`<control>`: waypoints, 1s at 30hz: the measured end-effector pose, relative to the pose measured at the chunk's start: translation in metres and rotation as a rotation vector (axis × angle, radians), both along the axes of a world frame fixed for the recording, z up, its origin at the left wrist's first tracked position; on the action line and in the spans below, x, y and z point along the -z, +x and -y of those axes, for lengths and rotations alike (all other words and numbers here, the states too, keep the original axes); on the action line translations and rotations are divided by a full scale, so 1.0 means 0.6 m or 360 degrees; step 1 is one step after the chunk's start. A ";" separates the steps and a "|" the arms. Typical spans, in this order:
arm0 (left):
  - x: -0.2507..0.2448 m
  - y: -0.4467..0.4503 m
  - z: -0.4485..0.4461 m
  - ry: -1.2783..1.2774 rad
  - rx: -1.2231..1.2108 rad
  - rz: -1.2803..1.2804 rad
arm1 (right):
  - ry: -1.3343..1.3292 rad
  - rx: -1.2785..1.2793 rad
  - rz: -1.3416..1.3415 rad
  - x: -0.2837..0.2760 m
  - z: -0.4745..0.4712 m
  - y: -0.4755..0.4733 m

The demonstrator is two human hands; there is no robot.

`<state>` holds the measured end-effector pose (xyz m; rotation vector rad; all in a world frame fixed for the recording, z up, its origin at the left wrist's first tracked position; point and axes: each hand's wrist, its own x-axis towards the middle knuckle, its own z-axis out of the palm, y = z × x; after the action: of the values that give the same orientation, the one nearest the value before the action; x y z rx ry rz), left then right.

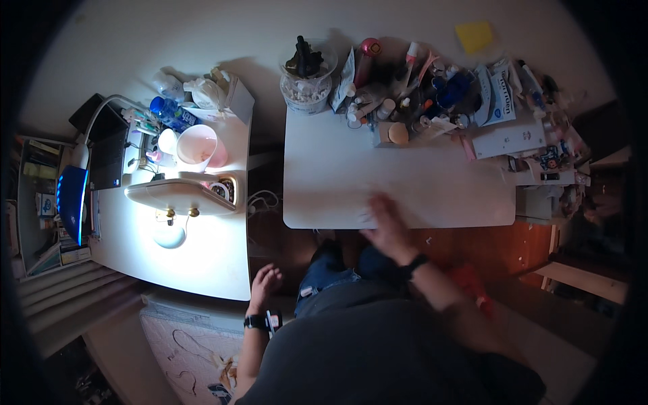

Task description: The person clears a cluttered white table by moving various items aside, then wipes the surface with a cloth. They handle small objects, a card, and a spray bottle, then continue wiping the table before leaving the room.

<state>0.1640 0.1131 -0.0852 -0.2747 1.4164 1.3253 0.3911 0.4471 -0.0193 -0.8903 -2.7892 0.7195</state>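
My right hand (391, 227) is over the front edge of a white tabletop (329, 177), blurred by motion. A faint pale smear shows beside its fingers; I cannot tell whether the hand holds something. Nothing shows in my left hand (267, 282), which hangs with loosely bent fingers near the corner of the brightly lit white desk (212, 258). A dark watch is on my left wrist, and a dark band circles the right. At the back of the tabletop, a small box (382, 135) bears a round beige item (398, 133).
Bottles, tubes and packets (405, 96) crowd the tabletop's rear, beside a clear tub (305, 93). Opposite, the desk carries a blue-headed lamp (72, 202), a pink-white cup (197, 147), a blue-capped bottle (172, 114) and a beige case (177, 195). White cables (263, 200) hang in the gap.
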 end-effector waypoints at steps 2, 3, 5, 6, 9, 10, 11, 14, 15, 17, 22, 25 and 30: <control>-0.032 -0.023 -0.049 0.0059 0.0091 -0.0187 | 0.0250 0.0327 0.0205 -0.013 -0.032 0.106; -0.048 -0.035 -0.074 0.0106 0.0081 -0.0237 | 0.0374 0.0559 0.0500 -0.016 -0.041 0.140; -0.074 -0.055 -0.121 0.0312 0.0148 -0.0547 | 0.0474 0.0637 0.0409 -0.004 -0.040 0.158; -0.079 -0.065 -0.153 0.0263 0.0264 -0.0812 | 0.0502 0.0715 0.0430 -0.001 -0.032 0.152; -0.060 -0.087 -0.248 0.0384 0.0416 -0.1204 | 0.0197 0.0307 0.0105 0.012 0.017 0.073; -0.043 -0.088 -0.280 0.0423 0.0344 -0.1036 | 0.0187 0.0088 -0.0051 0.013 0.036 0.036; -0.026 -0.086 -0.302 0.0479 0.0289 -0.0986 | -0.0159 -0.0017 -0.0110 0.012 0.049 -0.002; 0.027 -0.090 -0.353 0.0384 -0.0025 -0.0016 | 0.0184 -0.0584 -0.0104 0.014 0.065 -0.132; 0.038 -0.092 -0.357 0.0291 -0.0023 -0.0165 | 0.0165 -0.0592 -0.0047 0.017 0.048 -0.174; 0.050 -0.094 -0.366 0.0385 0.0090 -0.0276 | 0.0094 -0.0593 -0.0066 0.020 0.000 -0.236; 0.014 -0.081 -0.373 -0.0164 0.0564 -0.1359 | 0.0213 -0.0100 -0.0307 0.015 -0.109 -0.278; -0.019 -0.098 -0.405 -0.0033 0.0366 -0.1617 | 0.0270 0.0031 -0.0154 0.008 -0.113 -0.265; -0.054 -0.220 -0.540 0.0280 0.0169 -0.1315 | 0.0282 0.0076 -0.0050 0.016 -0.126 -0.289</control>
<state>0.0322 0.4373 -0.0528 0.5225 1.9271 1.5370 0.2177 0.5227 -0.0286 -0.9004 -2.7411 0.4659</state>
